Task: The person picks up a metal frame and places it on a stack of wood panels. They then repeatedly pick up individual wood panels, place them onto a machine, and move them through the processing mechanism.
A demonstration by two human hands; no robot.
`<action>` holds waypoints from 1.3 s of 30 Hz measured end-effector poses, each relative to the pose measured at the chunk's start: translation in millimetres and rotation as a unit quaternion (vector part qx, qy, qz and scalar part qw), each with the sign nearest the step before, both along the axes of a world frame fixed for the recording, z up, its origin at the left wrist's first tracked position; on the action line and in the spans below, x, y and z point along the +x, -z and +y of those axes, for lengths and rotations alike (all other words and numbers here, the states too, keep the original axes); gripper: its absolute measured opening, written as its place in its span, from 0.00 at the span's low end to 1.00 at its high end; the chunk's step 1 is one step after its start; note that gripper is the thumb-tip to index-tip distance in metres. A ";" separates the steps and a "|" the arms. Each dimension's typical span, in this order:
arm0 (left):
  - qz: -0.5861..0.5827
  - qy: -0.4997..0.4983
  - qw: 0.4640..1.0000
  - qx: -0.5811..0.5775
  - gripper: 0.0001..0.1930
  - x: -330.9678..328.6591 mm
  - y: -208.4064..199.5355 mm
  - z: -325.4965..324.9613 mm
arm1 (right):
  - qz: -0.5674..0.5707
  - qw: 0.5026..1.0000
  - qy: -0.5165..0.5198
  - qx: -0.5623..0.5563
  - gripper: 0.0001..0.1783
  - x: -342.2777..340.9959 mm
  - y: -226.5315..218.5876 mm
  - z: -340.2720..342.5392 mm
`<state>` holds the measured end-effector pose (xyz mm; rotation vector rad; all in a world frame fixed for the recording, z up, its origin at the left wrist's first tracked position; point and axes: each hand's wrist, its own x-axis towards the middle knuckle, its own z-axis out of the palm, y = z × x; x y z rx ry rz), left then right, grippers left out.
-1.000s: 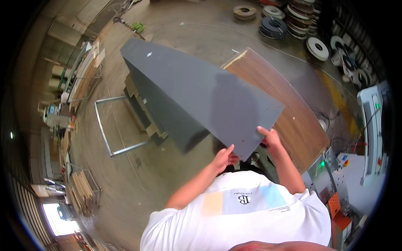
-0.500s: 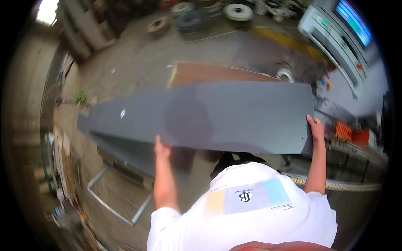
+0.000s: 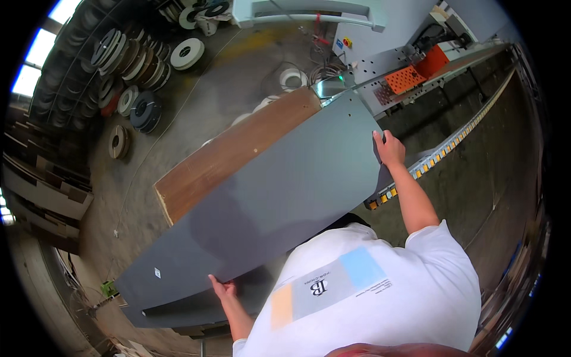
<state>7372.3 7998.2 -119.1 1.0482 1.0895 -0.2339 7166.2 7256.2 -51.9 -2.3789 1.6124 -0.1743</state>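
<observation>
Long gray panel (image 3: pixel 291 178) runs diagonally across the middle of the view, lower left to upper right, in front of the person's white T-shirt (image 3: pixel 416 285). Both hands on it. Left hand (image 3: pixel 225 290) at the near long edge, toward the left part: thumb on the top face, other fingers partly hidden at the edge, so can't tell how tightly they close. Right hand (image 3: pixel 390 150) pinches the right short end, thumb on top, fingers going out of sight around the edge. Small white label (image 3: pixel 157 272) on the panel near its left end; small dark holes near the right end. Shadow falls across its top face.

Second dark gray panel (image 3: pixel 184 312) sits lower, under the near edge, mostly covered. Brown wood-grain panel (image 3: pixel 238 154) just past the far long edge, partly overlapped in this view; what supports it, can't tell.

Upper right: pale machine (image 3: pixel 369 44) with orange perforated guard (image 3: pixel 401 80). Roller rail (image 3: pixel 443 152) with yellow rollers stretches right from behind the right hand.

Upper left, on the concrete floor (image 3: pixel 196 113): white roll (image 3: pixel 197 50), dark gray coil (image 3: pixel 148 122), brown coil (image 3: pixel 123 144), plus stacked reels (image 3: pixel 146 62). Another white coil (image 3: pixel 284 76) near the machine.
</observation>
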 end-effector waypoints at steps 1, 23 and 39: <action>0.002 0.009 1.000 -0.002 0.27 -1.4 -1.4 -3.5 | -0.004 1.000 0.004 -0.003 0.33 -9.5 5.5 -5.0; 0.031 0.338 0.937 -0.081 0.27 -20.4 -1.7 -151.6 | -0.120 0.969 0.197 -0.088 0.27 -126.9 30.4 -65.8; 0.053 0.201 0.977 0.041 0.27 16.1 3.3 -145.3 | -0.307 0.830 0.238 0.401 0.29 -98.2 46.6 37.3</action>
